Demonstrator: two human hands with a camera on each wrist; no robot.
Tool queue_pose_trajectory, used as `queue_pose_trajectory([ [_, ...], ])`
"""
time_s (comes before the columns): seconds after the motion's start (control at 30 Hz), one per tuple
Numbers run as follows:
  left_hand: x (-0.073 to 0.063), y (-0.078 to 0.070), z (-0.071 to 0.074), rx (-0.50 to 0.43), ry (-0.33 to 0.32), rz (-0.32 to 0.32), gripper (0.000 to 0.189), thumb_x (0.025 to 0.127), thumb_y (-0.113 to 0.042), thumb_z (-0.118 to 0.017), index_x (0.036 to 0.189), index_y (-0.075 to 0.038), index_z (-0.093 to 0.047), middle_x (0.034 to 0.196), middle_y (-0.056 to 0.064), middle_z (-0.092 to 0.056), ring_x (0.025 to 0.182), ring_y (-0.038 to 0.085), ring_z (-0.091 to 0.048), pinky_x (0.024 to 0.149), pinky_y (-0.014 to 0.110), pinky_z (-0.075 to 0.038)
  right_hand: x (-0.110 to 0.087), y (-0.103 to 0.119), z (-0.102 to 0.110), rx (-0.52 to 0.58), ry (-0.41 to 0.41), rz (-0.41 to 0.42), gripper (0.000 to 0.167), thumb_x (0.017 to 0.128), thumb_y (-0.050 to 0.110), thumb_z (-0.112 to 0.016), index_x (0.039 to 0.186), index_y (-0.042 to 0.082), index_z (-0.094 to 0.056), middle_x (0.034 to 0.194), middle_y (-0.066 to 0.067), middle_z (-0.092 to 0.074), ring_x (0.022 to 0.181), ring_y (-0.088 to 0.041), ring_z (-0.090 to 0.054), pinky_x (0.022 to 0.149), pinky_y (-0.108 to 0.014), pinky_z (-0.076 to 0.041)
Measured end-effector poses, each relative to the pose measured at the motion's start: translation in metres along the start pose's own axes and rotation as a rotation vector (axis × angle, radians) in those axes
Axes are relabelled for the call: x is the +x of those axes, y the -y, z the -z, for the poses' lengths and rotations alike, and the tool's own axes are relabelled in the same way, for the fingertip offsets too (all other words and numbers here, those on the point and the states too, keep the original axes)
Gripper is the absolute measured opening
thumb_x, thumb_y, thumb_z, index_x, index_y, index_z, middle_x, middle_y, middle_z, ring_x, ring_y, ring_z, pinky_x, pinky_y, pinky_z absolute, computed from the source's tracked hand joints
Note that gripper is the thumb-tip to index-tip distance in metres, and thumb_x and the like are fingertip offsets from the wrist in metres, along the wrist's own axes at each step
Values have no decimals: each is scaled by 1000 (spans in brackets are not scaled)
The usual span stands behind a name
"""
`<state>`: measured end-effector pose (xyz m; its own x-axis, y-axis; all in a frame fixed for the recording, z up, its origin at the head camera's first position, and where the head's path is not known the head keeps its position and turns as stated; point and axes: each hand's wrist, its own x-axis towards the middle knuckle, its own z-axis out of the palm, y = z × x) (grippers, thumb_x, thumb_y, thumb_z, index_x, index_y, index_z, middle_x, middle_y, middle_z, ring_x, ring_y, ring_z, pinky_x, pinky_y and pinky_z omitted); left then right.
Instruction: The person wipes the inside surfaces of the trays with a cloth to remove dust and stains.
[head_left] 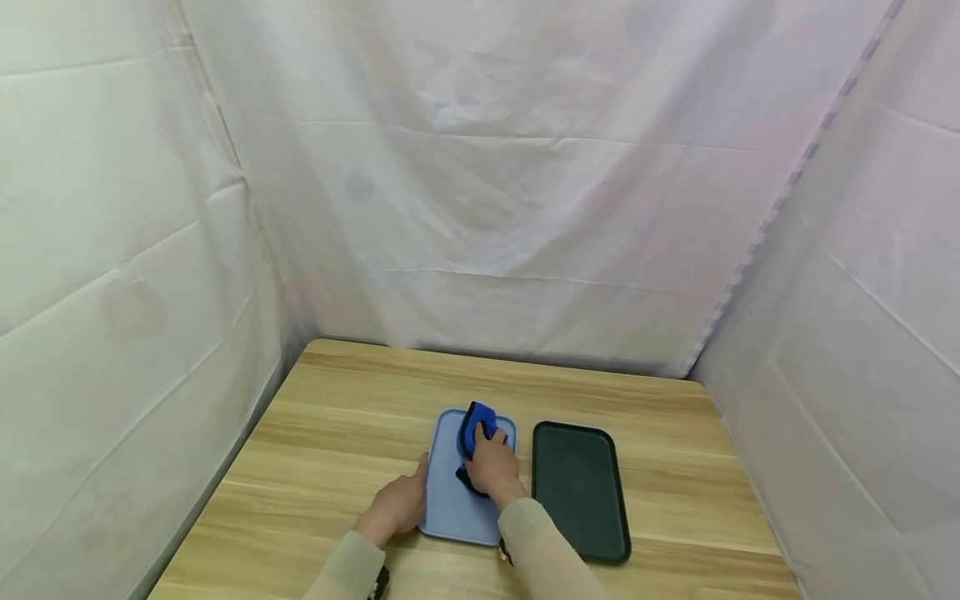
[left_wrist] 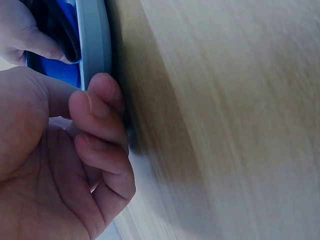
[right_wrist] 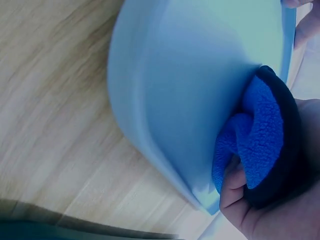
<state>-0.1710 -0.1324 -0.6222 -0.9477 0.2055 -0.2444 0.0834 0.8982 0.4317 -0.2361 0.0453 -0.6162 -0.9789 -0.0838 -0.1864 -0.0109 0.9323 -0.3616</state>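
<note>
A light blue tray [head_left: 442,508] lies on the wooden table. My left hand [head_left: 401,502] is at the tray's left side and holds its rim; in the left wrist view the curled fingers [left_wrist: 107,165] meet the rim, with the thumb partly hidden. My right hand [head_left: 495,467] grips a bunched blue cleaning cloth [head_left: 480,417] with a black border and presses it on the tray. Seen from the right wrist, the fuzzy cloth [right_wrist: 267,135] is folded around my fingers, against the tray's inner surface [right_wrist: 180,100].
Just right of the blue tray lies a dark green tray [head_left: 577,492], partly below my right sleeve. The wooden table [head_left: 337,417] extends around both trays. White sheets [head_left: 480,208] hang behind the table and along both sides.
</note>
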Motion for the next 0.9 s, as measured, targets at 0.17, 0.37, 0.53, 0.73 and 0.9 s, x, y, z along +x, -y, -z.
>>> queue_pose_trajectory([
  [0.17, 0, 1, 0, 8, -9, -12, 60, 105, -12, -50, 159, 7, -31, 63, 6, -56, 53, 17, -49, 50, 34, -41, 2, 4, -2, -9, -3, 19, 76, 93, 33, -77, 158, 11, -45, 142, -35, -48, 92, -41, -68, 80, -56, -58],
  [0.37, 0, 1, 0, 11, 1, -14, 60, 106, -12, -49, 159, 6, -29, 61, 4, -54, 52, 16, -49, 50, 33, -41, 4, 7, -6, -4, 5, 37, 77, 93, 32, -77, 158, 10, -43, 141, -35, -48, 93, -41, -68, 81, -54, -57],
  [0.53, 0, 1, -1, -3, 8, -7, 60, 106, -12, -49, 160, 6, -29, 61, 3, -52, 52, 17, -48, 50, 34, -41, 5, 10, -6, 7, 22, 47, 77, 93, 31, -78, 158, 10, -44, 140, -35, -48, 95, -41, -68, 81, -55, -57],
  [0.73, 0, 2, -1, -13, 11, -5, 60, 106, -12, -49, 160, 6, -29, 61, 4, -53, 52, 17, -49, 51, 34, -41, 8, 13, -7, -11, 33, 63, 77, 93, 32, -78, 159, 11, -43, 141, -34, -48, 100, -41, -67, 82, -54, -57],
  [0.9, 1, 2, -3, 5, 7, -9, 60, 106, -12, -50, 159, 6, -30, 63, 5, -55, 54, 17, -49, 52, 34, -43, 8, 15, -7, -13, 34, 81, 77, 92, 32, -79, 158, 11, -45, 139, -34, -49, 97, -40, -67, 80, -54, -58],
])
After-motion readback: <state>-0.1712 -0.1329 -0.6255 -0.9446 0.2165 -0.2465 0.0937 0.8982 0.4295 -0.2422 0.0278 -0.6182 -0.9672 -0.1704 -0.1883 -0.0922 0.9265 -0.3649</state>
